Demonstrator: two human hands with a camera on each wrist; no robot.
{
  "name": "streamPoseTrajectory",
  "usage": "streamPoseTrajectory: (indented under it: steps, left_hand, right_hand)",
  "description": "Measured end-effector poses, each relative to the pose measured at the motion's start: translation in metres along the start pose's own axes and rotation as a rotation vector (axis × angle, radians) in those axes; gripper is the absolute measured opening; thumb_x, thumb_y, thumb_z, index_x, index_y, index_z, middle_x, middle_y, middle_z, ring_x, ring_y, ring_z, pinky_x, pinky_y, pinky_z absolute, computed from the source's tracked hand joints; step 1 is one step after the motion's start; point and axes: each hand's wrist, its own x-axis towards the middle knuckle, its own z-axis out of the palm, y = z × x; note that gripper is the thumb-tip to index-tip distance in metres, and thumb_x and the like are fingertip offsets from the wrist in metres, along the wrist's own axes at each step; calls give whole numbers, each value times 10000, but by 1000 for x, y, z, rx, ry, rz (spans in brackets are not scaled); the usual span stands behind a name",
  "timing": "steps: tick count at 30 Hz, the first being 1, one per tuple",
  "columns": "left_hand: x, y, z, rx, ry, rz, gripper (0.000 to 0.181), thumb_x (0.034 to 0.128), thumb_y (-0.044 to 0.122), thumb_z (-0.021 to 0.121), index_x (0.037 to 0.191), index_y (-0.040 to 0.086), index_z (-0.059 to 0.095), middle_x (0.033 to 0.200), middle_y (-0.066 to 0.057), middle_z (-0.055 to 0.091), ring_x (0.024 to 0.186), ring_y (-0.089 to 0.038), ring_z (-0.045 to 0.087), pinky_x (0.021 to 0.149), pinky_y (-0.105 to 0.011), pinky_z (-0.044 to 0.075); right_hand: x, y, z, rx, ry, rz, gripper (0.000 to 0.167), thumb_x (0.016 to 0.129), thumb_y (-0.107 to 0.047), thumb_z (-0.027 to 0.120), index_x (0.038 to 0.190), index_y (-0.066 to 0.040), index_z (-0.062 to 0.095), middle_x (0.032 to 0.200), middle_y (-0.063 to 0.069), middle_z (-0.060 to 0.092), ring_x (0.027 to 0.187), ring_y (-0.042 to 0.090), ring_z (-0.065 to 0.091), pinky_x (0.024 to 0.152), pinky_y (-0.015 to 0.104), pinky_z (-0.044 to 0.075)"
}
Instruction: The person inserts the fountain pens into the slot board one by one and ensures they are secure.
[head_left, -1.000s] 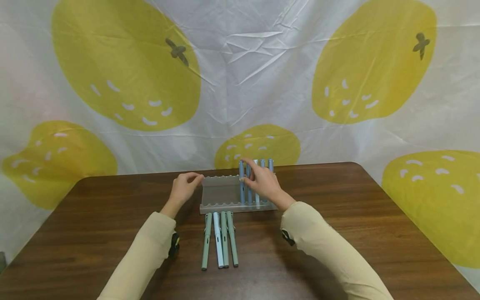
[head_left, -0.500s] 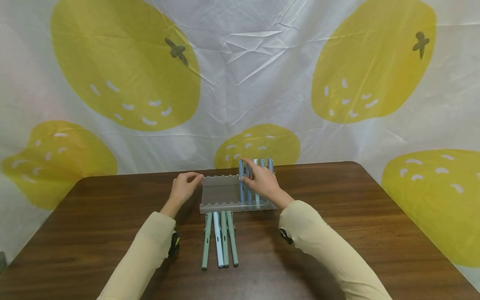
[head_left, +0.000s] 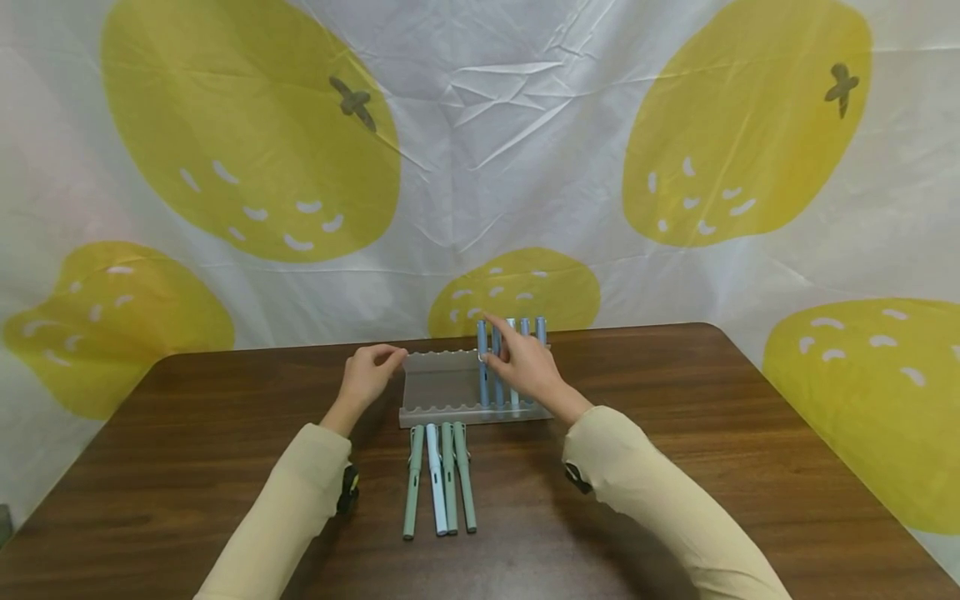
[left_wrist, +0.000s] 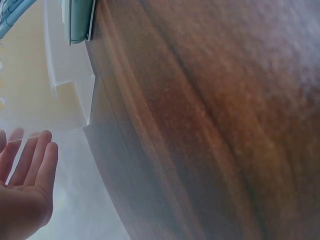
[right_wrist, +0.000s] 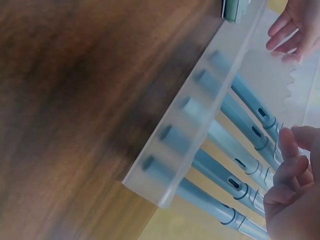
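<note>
Pens (head_left: pixel 483 390) lean unmoved in the rack (head_left: pixel 444 385) near the far edge of the surface (head_left: pixel 150 467); your left hand (head_left: pixel 366 377) pinches the rack's left corner, your right hand (head_left: pixel 529 360) keeps its fingers parted at the leftmost, grip unclear.

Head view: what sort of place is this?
Probably an indoor tabletop recording setup: a fruit-print cloth hangs like a backdrop behind a wood-grain table, on which a translucent pen rack sits.

Backed by creased white cloth (head_left: pixel 510 167), printed with large yellow fruit (head_left: pixel 255 125). Furnished with a dark, wood-grained table (head_left: pixel 150 467).
</note>
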Motion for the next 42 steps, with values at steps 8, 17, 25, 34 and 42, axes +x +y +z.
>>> streamPoseTrajectory:
  steps: [8,17,25,34,42]
  left_hand:
    - [0,0,0,3,9,3,290,885,244,546,1007,0,643,864,-118,633,778,-233,567,682,-380,456]
    - [-1,0,0,4,10,6,284,882,243,550,994,1,648,837,-105,630,763,-225,564,675,-372,454]
    - [-1,1,0,0,7,1,308,885,266,542,1004,2,645,852,-110,629,783,-231,565,687,-377,455]
    - [-1,1,1,-9,5,-4,304,884,258,545,1013,0,641,873,-121,632,794,-239,571,693,-379,460]
    - [0,1,1,-8,2,-6,299,884,250,546,1016,-2,640,882,-128,634,799,-239,573,695,-380,459]
  right_hand:
    - [-17,-1,2,66,6,-46,511,842,-203,604,1313,-153,413,553,-73,467,404,86,382,352,230,269]
    - [-37,-5,6,91,-89,-48,408,828,-213,623,1213,-138,511,565,-110,474,422,60,391,377,227,305]
    - [-51,-8,9,163,-176,-49,371,815,-175,629,1158,-62,543,548,-108,496,430,60,414,407,225,338]
    - [-64,-8,13,351,-361,71,343,843,-178,605,1154,-56,529,596,-10,566,434,122,510,404,277,441]
    - [-67,-13,19,397,-426,75,318,846,-151,594,1129,-20,527,591,-12,568,401,110,480,404,287,439]
